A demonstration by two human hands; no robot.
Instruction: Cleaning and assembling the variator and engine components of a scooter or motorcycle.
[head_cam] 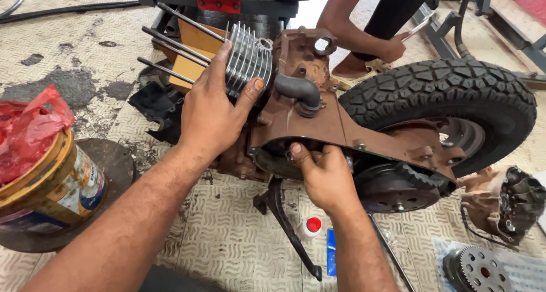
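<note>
At frame centre, the left hand (213,112) grips a finned silver cylinder (248,58) on long studs (176,44). The right hand (324,175) holds the rusty engine casing (335,127) beside the knobby tyre (449,90).

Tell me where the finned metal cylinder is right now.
In the head view, upper centre: the finned cylinder sits on long studs, gripped by the left hand, beside the rusty engine casing.
</note>
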